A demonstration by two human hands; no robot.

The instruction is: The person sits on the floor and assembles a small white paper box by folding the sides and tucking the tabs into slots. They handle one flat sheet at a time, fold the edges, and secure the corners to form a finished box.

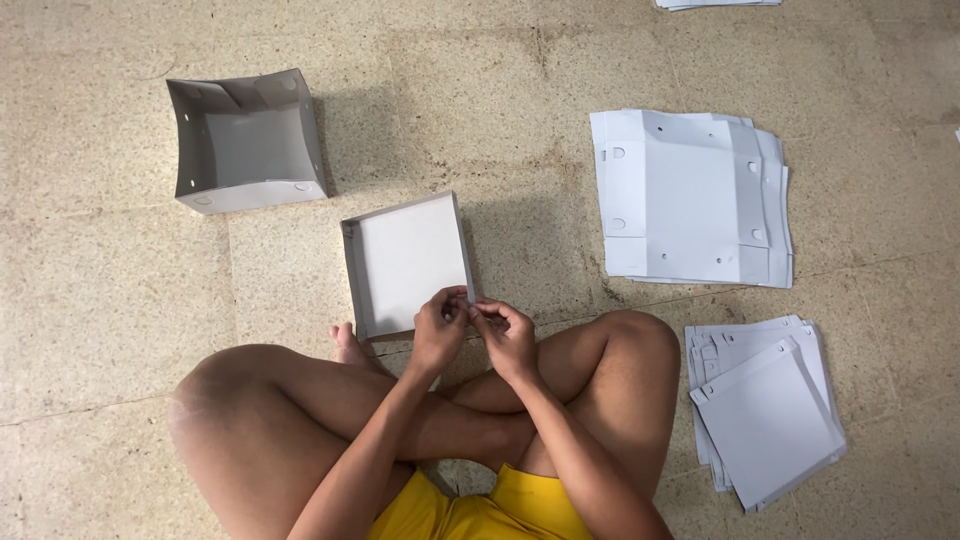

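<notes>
Finished grey box (247, 140) upper left, stack of flat cut sheets (692, 197) right, smaller flat stack (765, 410) below, speckled floor (100, 300)

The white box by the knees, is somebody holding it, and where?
Yes. Both hands, left hand and right hand, pinch the half-folded white box at its near right corner; each grip is by the fingertips.

half-folded box (408, 262): white inside, grey walls | finished box (246, 142): grey | shorts (480, 510): yellow | floor (100, 300): speckled beige
</notes>
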